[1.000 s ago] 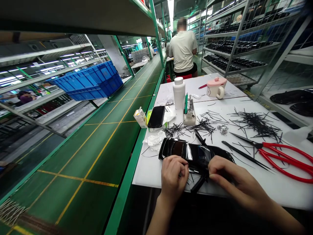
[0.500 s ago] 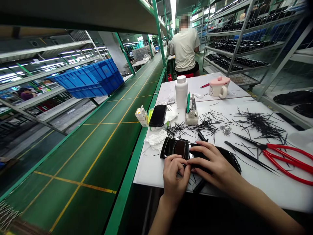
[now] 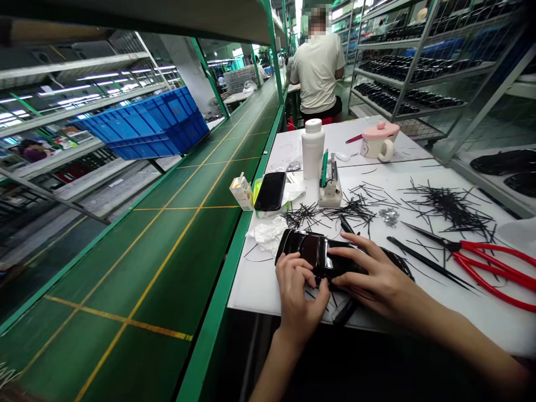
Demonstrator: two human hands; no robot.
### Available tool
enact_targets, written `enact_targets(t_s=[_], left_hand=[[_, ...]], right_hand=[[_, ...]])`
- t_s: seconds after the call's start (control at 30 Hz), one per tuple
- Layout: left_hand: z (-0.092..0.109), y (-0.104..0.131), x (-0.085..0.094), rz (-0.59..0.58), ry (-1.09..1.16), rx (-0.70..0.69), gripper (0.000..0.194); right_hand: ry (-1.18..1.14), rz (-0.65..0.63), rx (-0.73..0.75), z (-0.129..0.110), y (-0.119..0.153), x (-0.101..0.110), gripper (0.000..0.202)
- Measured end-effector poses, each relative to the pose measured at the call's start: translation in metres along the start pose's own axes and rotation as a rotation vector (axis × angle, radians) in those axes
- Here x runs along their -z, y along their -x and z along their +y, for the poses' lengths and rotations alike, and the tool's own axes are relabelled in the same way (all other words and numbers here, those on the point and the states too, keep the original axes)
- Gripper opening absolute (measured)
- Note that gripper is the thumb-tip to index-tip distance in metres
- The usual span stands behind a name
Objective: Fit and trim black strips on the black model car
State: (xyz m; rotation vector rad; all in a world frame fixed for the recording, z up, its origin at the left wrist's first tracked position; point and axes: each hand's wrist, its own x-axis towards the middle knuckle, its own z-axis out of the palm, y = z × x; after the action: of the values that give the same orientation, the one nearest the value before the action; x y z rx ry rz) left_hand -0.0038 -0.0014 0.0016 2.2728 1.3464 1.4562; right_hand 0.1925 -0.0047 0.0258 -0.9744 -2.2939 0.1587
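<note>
A glossy black model car (image 3: 307,247) lies on the white table in front of me. My right hand (image 3: 372,273) is over its front half, with the fingers closed round the body. My left hand (image 3: 297,287) is at the near side of the car toward its rear; its fingertips touch the body, and thumb and index finger are apart. Nothing shows between them. Past the car are a dark pen-like tool (image 3: 347,224) and loose thin black strips (image 3: 352,207). Black tweezers (image 3: 427,262) and red-handled scissors (image 3: 464,245) lie to the right.
A green conveyor belt (image 3: 167,268) runs along the left. On the table stand a white bottle (image 3: 313,151), a lidded mug (image 3: 377,146), a phone (image 3: 270,191), crumpled tissue (image 3: 268,234) and small silvery pieces (image 3: 389,216). A co-worker (image 3: 318,72) sits ahead; racks (image 3: 412,78) stand right.
My left hand has opened from a pinch at the car's near side, and its fingers have spread. My right hand stays on the car. The whole view has shifted slightly.
</note>
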Motion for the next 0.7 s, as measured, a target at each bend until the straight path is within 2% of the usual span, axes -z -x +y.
enact_targets(t_s=[0.47, 0.7], left_hand=[[0.0016, 0.0021, -0.0011, -0.069, -0.050, 0.048, 0.022], [-0.0003, 0.0022, -0.0038, -0.080, -0.071, 0.141, 0.026]], right_hand=[[0.022, -0.107, -0.049, 0.0046, -0.0036, 0.0007, 0.022], [0.023, -0.129, -0.015, 0.0070, -0.0053, 0.0062, 0.023]])
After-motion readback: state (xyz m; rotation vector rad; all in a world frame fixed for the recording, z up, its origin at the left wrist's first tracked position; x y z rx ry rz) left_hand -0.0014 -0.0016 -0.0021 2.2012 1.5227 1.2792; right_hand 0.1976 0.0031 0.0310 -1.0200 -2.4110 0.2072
